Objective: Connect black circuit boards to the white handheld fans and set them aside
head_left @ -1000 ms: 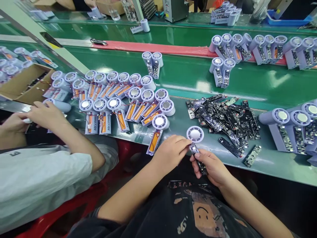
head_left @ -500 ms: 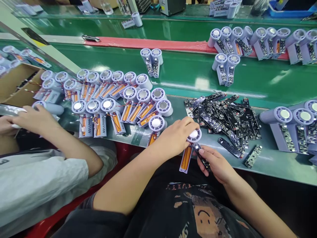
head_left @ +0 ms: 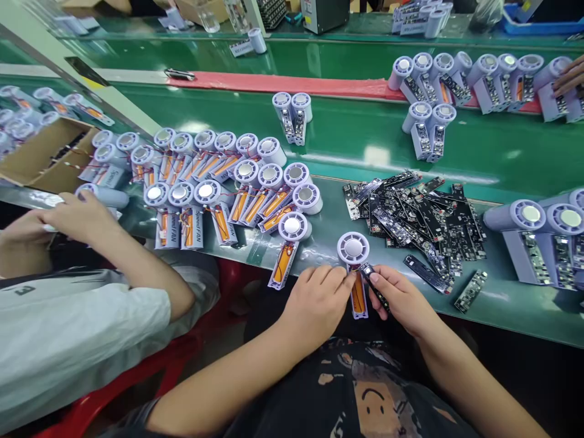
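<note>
A lilac handheld fan [head_left: 353, 248] lies with its round head on the bench edge and its open handle, orange battery cells showing, towards me. My left hand [head_left: 317, 304] is closed at the fan's neck, thumb and forefinger pinched together; what is between the fingertips is too small to make out. Pinched in my right hand [head_left: 401, 298] is a narrow black circuit board [head_left: 376, 291], its upper end close against the fan's neck beside my left fingertips. Left of my hands lies another open-handled fan [head_left: 283, 261] with orange cells.
A heap of circuit boards [head_left: 415, 213] lies right of the fan, with a loose board [head_left: 471, 291] nearer me. Several open fans [head_left: 219, 213] crowd the left; fans with boards [head_left: 529, 243] stand right. A co-worker's hands [head_left: 82, 219] work at left beside a cardboard box [head_left: 50, 164].
My left hand has moved from the fan's head down to its neck and pinches there. The right hand keeps the circuit board. Another person's hand has appeared at the far right.
</note>
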`<action>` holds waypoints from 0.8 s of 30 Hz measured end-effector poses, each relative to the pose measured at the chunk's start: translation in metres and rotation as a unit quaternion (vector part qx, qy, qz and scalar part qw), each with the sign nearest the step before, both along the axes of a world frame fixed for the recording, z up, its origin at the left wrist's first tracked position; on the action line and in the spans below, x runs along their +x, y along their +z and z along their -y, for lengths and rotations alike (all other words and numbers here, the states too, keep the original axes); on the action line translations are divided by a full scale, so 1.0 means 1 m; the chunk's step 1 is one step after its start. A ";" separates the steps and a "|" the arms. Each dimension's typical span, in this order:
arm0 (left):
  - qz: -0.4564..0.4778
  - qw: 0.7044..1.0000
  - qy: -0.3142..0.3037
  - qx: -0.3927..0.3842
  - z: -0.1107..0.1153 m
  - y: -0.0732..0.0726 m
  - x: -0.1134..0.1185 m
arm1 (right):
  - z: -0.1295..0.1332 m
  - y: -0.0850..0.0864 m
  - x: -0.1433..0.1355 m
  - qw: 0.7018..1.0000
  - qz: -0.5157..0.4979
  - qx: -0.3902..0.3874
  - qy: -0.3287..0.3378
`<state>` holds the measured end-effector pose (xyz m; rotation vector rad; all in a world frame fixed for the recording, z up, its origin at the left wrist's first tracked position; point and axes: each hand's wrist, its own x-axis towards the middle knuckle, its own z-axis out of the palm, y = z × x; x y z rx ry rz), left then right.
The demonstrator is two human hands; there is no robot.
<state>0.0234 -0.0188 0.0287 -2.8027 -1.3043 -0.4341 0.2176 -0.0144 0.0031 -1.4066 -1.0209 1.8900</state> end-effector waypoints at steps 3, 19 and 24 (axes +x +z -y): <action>-0.033 0.999 0.006 -0.008 0.002 0.008 0.003 | 0.001 0.000 0.000 1.000 0.006 0.000 0.002; -0.116 0.992 0.027 -0.030 -0.005 0.017 0.022 | 0.001 -0.004 0.005 0.999 0.036 -0.017 0.032; -0.107 0.993 0.031 -0.037 -0.008 0.014 0.024 | 0.002 0.000 0.001 0.997 0.072 -0.002 0.035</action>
